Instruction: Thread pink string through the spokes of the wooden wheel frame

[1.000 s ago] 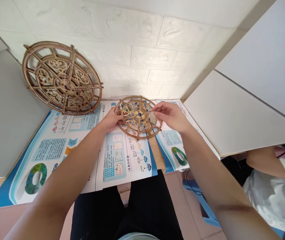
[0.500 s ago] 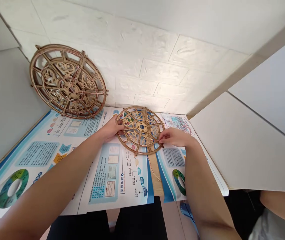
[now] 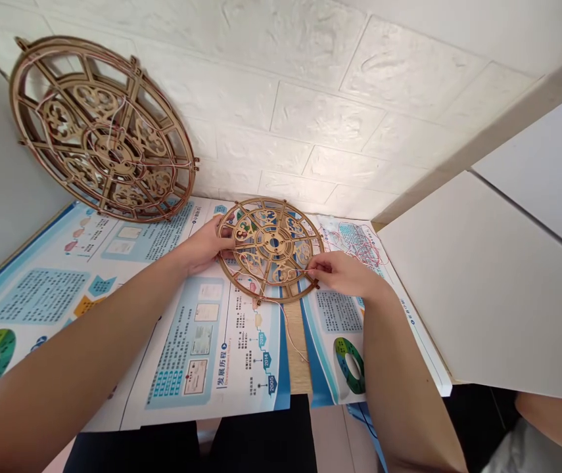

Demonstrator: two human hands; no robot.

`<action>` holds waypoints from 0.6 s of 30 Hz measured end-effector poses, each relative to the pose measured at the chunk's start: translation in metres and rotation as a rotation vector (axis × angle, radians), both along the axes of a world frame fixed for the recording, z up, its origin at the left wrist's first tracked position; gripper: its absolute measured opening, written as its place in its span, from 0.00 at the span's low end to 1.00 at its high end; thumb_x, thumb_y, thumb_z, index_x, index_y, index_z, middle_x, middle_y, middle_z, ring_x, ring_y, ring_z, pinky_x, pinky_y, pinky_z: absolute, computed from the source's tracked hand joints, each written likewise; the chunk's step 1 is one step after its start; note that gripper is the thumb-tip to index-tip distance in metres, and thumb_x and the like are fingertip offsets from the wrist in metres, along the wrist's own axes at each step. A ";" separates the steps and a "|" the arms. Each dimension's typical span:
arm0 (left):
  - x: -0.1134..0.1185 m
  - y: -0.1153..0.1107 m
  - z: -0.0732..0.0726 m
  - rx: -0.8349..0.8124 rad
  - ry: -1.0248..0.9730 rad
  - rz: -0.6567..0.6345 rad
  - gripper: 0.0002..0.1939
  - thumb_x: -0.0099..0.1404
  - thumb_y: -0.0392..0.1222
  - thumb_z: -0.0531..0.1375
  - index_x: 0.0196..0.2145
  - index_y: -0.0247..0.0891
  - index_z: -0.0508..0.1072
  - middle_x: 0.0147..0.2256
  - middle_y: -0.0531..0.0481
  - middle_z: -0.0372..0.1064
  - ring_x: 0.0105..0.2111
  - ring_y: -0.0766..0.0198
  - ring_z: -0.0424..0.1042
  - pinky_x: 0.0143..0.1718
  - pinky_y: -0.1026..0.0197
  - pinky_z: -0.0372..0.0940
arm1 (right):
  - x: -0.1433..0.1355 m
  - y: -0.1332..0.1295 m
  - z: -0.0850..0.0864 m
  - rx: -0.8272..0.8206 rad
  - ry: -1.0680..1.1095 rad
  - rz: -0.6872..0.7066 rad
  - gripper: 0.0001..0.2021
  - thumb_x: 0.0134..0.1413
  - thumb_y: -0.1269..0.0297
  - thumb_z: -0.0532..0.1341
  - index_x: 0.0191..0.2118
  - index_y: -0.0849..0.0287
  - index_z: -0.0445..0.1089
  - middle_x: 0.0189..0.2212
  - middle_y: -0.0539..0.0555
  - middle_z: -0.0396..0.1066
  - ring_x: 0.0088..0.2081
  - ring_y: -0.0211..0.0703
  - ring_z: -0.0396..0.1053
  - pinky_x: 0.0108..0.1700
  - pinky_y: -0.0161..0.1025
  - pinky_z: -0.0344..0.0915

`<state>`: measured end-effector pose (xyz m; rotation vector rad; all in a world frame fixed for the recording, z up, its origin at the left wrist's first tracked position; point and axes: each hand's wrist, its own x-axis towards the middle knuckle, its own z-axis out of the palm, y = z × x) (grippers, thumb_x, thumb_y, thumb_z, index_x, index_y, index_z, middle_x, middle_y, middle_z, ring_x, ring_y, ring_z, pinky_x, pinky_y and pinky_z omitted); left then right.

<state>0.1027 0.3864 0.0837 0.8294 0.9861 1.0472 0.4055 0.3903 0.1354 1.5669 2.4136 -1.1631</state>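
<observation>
A round openwork wooden wheel (image 3: 283, 246) with spokes and scroll cut-outs is tilted up over the posters. My left hand (image 3: 204, 246) grips its left rim, thumb in front and the other fingers partly hidden behind. At the lower right rim, my right hand (image 3: 337, 270) is closed in a pinch on a thin pale wire that runs across the wheel's lower spokes. A loose red and white wire end (image 3: 288, 322) hangs from the bottom of the wheel onto the bare wood strip.
A larger stack of similar wooden wheels (image 3: 125, 164), with wires wound on it, leans against the white brick-patterned wall (image 3: 325, 125) at the left. Printed posters (image 3: 162, 341) cover the table. Tangled red wires (image 3: 362, 246) lie at the right. A person's arm (image 3: 557, 420) shows at lower right.
The view has shifted, so the large wheels appear higher and further left. Both hands keep their holds on the wheel and the wire, with little visible movement.
</observation>
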 end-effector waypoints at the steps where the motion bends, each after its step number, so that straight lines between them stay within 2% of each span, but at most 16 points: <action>1: 0.000 0.000 0.000 -0.003 0.004 0.003 0.40 0.41 0.34 0.77 0.50 0.37 0.65 0.43 0.43 0.74 0.39 0.55 0.77 0.34 0.57 0.73 | 0.000 0.000 -0.001 0.003 -0.008 0.007 0.10 0.58 0.59 0.57 0.31 0.58 0.69 0.23 0.50 0.69 0.25 0.39 0.63 0.28 0.37 0.55; 9: -0.001 0.001 -0.002 -0.003 0.002 0.010 0.36 0.42 0.33 0.77 0.46 0.38 0.65 0.40 0.46 0.74 0.37 0.55 0.77 0.35 0.54 0.74 | 0.001 0.003 -0.008 0.060 -0.027 0.040 0.10 0.58 0.59 0.57 0.30 0.58 0.68 0.25 0.51 0.71 0.26 0.40 0.65 0.28 0.38 0.56; 14: -0.001 -0.001 0.002 -0.007 -0.007 -0.002 0.37 0.42 0.33 0.77 0.46 0.38 0.64 0.42 0.45 0.73 0.39 0.53 0.77 0.35 0.53 0.74 | 0.001 0.002 -0.006 0.056 0.004 0.009 0.08 0.56 0.60 0.59 0.31 0.58 0.69 0.24 0.49 0.70 0.26 0.39 0.65 0.28 0.37 0.57; 18: -0.001 -0.003 0.005 -0.009 -0.008 -0.007 0.37 0.42 0.33 0.77 0.46 0.38 0.63 0.43 0.45 0.73 0.39 0.55 0.77 0.35 0.56 0.73 | 0.004 0.003 -0.007 0.082 0.046 -0.027 0.07 0.55 0.60 0.60 0.32 0.57 0.70 0.22 0.48 0.67 0.25 0.39 0.63 0.27 0.36 0.55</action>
